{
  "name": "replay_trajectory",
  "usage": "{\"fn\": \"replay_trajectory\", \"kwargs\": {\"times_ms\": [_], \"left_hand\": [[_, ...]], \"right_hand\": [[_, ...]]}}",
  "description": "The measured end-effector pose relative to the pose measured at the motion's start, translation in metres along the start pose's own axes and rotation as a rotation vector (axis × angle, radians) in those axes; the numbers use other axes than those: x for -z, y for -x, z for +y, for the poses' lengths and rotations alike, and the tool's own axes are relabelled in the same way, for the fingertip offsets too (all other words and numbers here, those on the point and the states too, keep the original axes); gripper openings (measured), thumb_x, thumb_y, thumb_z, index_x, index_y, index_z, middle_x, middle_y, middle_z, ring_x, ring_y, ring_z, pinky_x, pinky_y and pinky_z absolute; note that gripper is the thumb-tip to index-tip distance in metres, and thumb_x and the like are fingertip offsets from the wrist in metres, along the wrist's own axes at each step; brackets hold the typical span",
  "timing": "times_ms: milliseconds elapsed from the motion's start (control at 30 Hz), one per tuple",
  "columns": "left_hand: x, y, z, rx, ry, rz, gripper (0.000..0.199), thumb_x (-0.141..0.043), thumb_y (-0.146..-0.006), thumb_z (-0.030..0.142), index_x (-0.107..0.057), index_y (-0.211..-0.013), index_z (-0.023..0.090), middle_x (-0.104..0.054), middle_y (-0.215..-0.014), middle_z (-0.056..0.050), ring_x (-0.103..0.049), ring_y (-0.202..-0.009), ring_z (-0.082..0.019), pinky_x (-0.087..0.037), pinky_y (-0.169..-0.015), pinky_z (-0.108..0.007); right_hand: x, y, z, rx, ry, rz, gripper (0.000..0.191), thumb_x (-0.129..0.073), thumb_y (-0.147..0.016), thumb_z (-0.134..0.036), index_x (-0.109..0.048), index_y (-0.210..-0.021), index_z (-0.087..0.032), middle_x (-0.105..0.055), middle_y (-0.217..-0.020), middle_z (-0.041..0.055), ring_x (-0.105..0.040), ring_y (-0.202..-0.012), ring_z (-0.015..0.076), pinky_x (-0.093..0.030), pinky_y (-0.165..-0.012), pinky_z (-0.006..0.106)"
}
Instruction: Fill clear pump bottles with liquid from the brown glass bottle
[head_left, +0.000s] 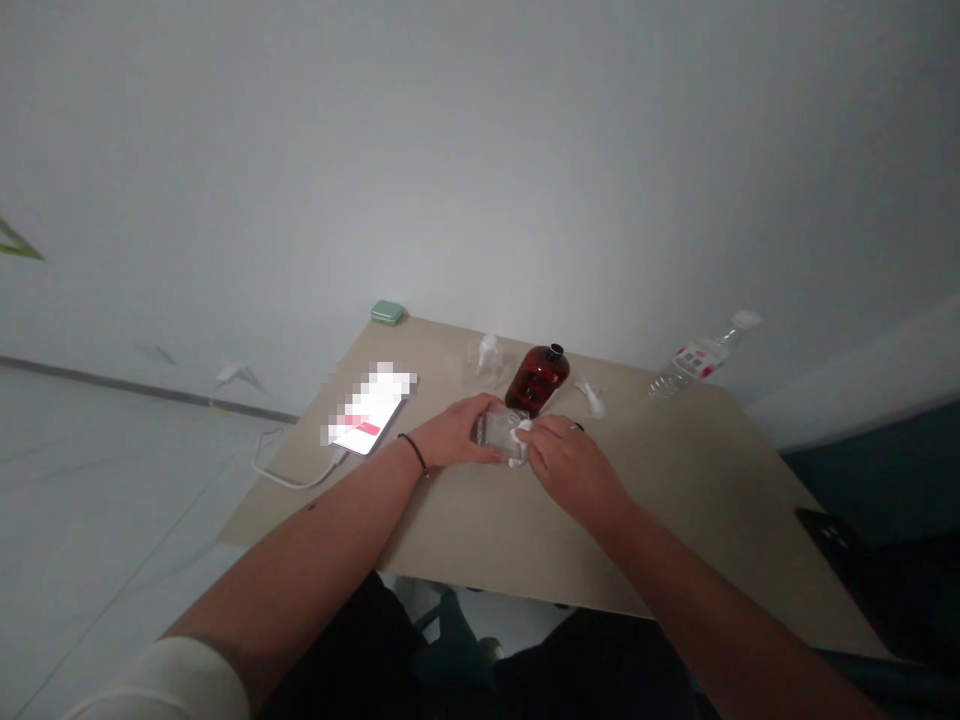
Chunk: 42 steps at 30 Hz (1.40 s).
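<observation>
My left hand (457, 432) wraps round the left end of a small clear container (496, 430) held low over the table, with fingers and thumb curved about it. My right hand (566, 455) is closed at the container's right end. Its fingertips pinch a small white piece (523, 432), whose kind I cannot make out, against that end. Just behind the container stands a brown bottle (538, 378) with no cap on its neck. A white pump head (592, 397) lies to the right of the brown bottle.
Behind my hands is a clear item with a white top (487, 355). A phone (373, 410) with a lit screen and white cable (300, 485) lies left. A green case (387, 312) sits at the far left corner, a clear labelled bottle (701, 357) at the far right. The wall borders the table (480, 540).
</observation>
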<state>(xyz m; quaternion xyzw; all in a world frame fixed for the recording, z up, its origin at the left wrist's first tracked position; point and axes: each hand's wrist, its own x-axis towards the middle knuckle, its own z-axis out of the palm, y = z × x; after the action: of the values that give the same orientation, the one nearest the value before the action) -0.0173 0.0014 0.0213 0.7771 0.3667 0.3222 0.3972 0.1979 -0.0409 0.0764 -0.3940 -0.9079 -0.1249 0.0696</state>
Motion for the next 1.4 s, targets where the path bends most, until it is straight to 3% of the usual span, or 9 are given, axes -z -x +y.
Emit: {"fn": "replay_trajectory", "kwargs": {"times_ms": [200, 333, 467, 667, 767, 867, 1033, 1233, 1400], "left_hand": [[-0.001, 0.0, -0.003, -0.038, -0.028, 0.016, 0.073, -0.085, -0.067, 0.041, -0.054, -0.128, 0.018, -0.064, -0.124, -0.012, -0.061, -0.114, -0.03, -0.046, -0.104, -0.048], [-0.001, 0.0, -0.004, -0.07, -0.039, -0.008, 0.072, -0.086, -0.068, 0.043, -0.055, -0.127, 0.018, -0.065, -0.123, -0.012, -0.062, -0.112, -0.029, -0.047, -0.102, -0.046], [-0.002, 0.0, -0.006, -0.082, -0.02, -0.017, 0.07, -0.085, -0.069, 0.042, -0.054, -0.127, 0.019, -0.064, -0.125, -0.011, -0.062, -0.114, -0.028, -0.046, -0.102, -0.044], [-0.002, 0.0, -0.006, -0.065, -0.023, -0.018, 0.069, -0.086, -0.067, 0.038, -0.055, -0.125, 0.02, -0.065, -0.123, -0.011, -0.062, -0.112, -0.029, -0.046, -0.101, -0.043], [-0.001, 0.0, -0.004, -0.054, -0.024, -0.017, 0.066, -0.086, -0.067, 0.039, -0.056, -0.123, 0.019, -0.065, -0.121, -0.01, -0.063, -0.11, -0.028, -0.047, -0.098, -0.042], [-0.001, 0.0, -0.004, -0.06, -0.018, -0.015, 0.068, -0.086, -0.068, 0.041, -0.055, -0.125, 0.02, -0.065, -0.122, -0.01, -0.062, -0.11, -0.028, -0.047, -0.098, -0.042], [-0.002, 0.001, -0.006, -0.052, -0.008, -0.018, 0.068, -0.086, -0.068, 0.041, -0.055, -0.124, 0.02, -0.065, -0.121, -0.01, -0.062, -0.109, -0.028, -0.047, -0.098, -0.043], [-0.002, 0.001, -0.009, -0.065, -0.016, -0.008, 0.071, -0.086, -0.067, 0.043, -0.054, -0.126, 0.019, -0.064, -0.125, -0.011, -0.061, -0.113, -0.029, -0.046, -0.102, -0.045], [-0.002, -0.001, -0.01, -0.089, -0.028, -0.002, 0.069, -0.087, -0.066, 0.04, -0.055, -0.124, 0.019, -0.064, -0.124, -0.012, -0.061, -0.114, -0.029, -0.045, -0.103, -0.045]], "right_hand": [[0.001, -0.001, 0.005, -0.061, -0.035, -0.008, 0.027, -0.051, -0.093, -0.008, -0.074, -0.103, -0.016, -0.072, -0.091, 0.0104, -0.065, -0.093, 0.022, -0.052, -0.087, 0.034], [0.003, 0.002, 0.026, -0.171, -0.05, 0.014, 0.032, -0.047, -0.094, -0.01, -0.074, -0.11, -0.016, -0.073, -0.096, 0.0108, -0.066, -0.096, 0.0221, -0.051, -0.09, 0.035], [0.006, 0.025, 0.07, -0.453, -0.098, 0.04, 0.033, -0.045, -0.093, -0.014, -0.075, -0.108, -0.016, -0.074, -0.103, 0.0127, -0.067, -0.101, 0.0239, -0.05, -0.094, 0.037], [-0.014, 0.077, 0.117, -0.871, -0.103, -0.218, 0.032, -0.05, -0.088, -0.015, -0.072, -0.112, -0.013, -0.075, -0.108, 0.0156, -0.07, -0.098, 0.0264, -0.05, -0.085, 0.035], [-0.027, 0.096, 0.118, -0.857, -0.13, -0.286, 0.03, -0.049, -0.089, -0.017, -0.071, -0.109, -0.013, -0.074, -0.109, 0.0166, -0.07, -0.098, 0.0269, -0.05, -0.085, 0.036], [-0.029, 0.105, 0.116, -0.745, -0.109, -0.246, 0.03, -0.053, -0.089, -0.024, -0.072, -0.109, -0.013, -0.073, -0.112, 0.0177, -0.068, -0.104, 0.029, -0.049, -0.093, 0.039], [-0.012, 0.076, 0.117, -0.738, -0.005, -0.08, 0.035, -0.053, -0.091, -0.036, -0.071, -0.114, -0.017, -0.067, -0.127, 0.0168, -0.063, -0.116, 0.0323, -0.046, -0.098, 0.044], [-0.019, 0.007, 0.123, -0.961, -0.068, -0.232, 0.04, -0.052, -0.093, -0.045, -0.061, -0.12, -0.018, -0.074, -0.111, 0.0149, -0.07, -0.104, 0.0323, -0.047, -0.089, 0.042], [-0.039, -0.01, 0.131, -1.001, -0.018, -0.266, 0.032, -0.057, -0.088, -0.035, -0.063, -0.115, -0.017, -0.073, -0.11, 0.0184, -0.07, -0.103, 0.0325, -0.047, -0.081, 0.038]]}}
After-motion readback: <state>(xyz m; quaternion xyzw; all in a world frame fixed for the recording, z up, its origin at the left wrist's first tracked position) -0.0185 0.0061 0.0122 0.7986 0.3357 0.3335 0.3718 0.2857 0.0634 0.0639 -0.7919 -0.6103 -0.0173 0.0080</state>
